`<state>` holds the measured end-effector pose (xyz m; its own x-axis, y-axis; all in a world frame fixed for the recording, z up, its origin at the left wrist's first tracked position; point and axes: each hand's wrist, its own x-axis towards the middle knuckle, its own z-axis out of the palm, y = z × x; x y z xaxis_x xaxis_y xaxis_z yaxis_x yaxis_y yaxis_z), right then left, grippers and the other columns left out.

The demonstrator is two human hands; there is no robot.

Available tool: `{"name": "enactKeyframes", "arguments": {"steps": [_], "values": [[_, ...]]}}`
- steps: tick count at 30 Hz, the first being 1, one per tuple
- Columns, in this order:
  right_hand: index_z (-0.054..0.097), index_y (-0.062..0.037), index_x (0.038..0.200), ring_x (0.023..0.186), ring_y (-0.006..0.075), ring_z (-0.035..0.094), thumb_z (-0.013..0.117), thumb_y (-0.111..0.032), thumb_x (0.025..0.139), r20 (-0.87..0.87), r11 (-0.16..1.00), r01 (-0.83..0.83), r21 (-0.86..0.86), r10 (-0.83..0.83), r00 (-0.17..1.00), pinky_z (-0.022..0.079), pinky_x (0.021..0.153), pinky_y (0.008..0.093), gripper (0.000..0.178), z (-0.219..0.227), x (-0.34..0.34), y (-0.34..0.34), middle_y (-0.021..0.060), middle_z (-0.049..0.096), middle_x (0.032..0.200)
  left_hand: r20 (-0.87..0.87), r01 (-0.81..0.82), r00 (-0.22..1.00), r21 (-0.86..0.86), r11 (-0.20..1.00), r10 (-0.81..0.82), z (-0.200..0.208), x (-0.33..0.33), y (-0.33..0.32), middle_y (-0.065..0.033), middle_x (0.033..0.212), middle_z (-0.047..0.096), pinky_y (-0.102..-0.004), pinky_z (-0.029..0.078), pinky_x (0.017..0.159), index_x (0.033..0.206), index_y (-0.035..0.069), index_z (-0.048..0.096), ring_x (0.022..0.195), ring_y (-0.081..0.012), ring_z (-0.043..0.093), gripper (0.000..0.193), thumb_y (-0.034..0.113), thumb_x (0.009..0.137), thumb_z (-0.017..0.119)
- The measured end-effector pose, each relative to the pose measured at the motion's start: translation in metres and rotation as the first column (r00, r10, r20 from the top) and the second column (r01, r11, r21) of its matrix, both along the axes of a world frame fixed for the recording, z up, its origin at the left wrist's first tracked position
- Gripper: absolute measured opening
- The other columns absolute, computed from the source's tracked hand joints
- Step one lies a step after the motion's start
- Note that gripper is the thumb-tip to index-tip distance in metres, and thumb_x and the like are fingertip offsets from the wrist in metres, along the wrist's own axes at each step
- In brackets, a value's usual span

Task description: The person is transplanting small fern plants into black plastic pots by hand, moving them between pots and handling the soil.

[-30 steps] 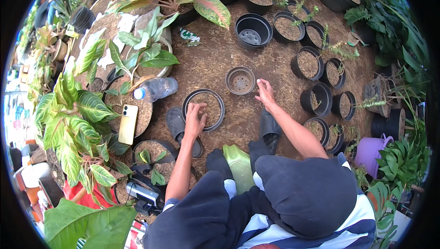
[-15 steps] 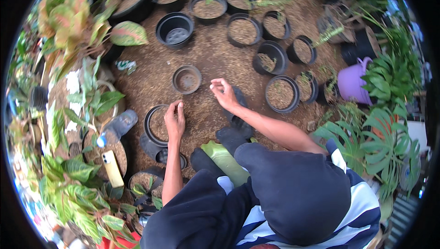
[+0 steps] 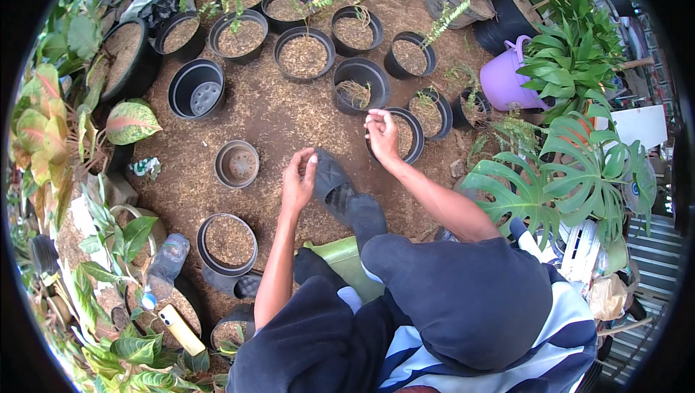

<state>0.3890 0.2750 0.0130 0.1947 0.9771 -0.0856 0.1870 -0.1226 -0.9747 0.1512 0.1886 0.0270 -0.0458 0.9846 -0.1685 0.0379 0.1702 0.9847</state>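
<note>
While the left hand [image 3: 297, 182] and right hand [image 3: 383, 138] hover empty, fingers apart, a round, black plastic, soil-filled pot [image 3: 419, 144] lies just rightward of the nearer right hand.

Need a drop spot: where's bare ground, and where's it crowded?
Bare ground: between the empty black pot, small brown pot and dark slipper; another patch between the small brown pot and left hand. Crowded: around the right hand, where black pots bunch, and the left edge, with leaves, bottle, phone.

Gdn or nursery, w/ blk pots [image 3: 197, 78], leafy plants [image 3: 568, 67], dirt grnd [image 3: 275, 125].
</note>
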Motion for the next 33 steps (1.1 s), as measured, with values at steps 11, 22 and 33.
{"name": "enactKeyframes", "arguments": {"steps": [11,22,33], "values": [[0.055,-0.0045,0.120,0.076,0.0092,0.063,0.060,-0.012,0.099,-0.053,0.939,0.340,-0.042,-0.342,0.938,0.053,0.056,0.0229,0.023,0.003,0.054,0.013,0.0046,0.063,0.098,0.106,0.035,0.994,-0.015,0.999,-0.034,-0.019,0.009,0.014,-0.0115,0.111,0.070,-0.0314,0.053,0.087,0.130,0.001,0.058,0.098,-0.0160,0.066,0.032,0.018,0.102,0.059],[0.057,-0.0041,0.118,0.079,0.0129,0.064,0.062,-0.009,0.095,0.174,0.908,0.383,0.170,-0.410,0.895,0.055,0.058,0.0263,0.024,-0.014,0.121,-0.003,0.0086,0.065,0.101,0.211,0.045,0.977,-0.067,0.997,-0.030,-0.025,0.014,0.012,-0.0128,0.114,0.069,-0.0299,0.053,0.089,0.130,-0.001,0.055,0.101,-0.0157,0.066,0.031,0.012,0.102,0.057],[0.057,-0.0047,0.118,0.075,0.0104,0.063,0.061,-0.011,0.096,0.207,0.838,0.521,0.164,-0.545,0.812,0.052,0.053,0.0239,0.023,-0.024,0.173,-0.018,0.0047,0.063,0.096,0.209,0.039,0.978,-0.108,0.993,-0.015,-0.024,0.005,0.010,-0.0149,0.117,0.068,-0.0301,0.053,0.090,0.132,-0.002,0.053,0.101,-0.0166,0.066,0.033,0.012,0.103,0.055]]}}
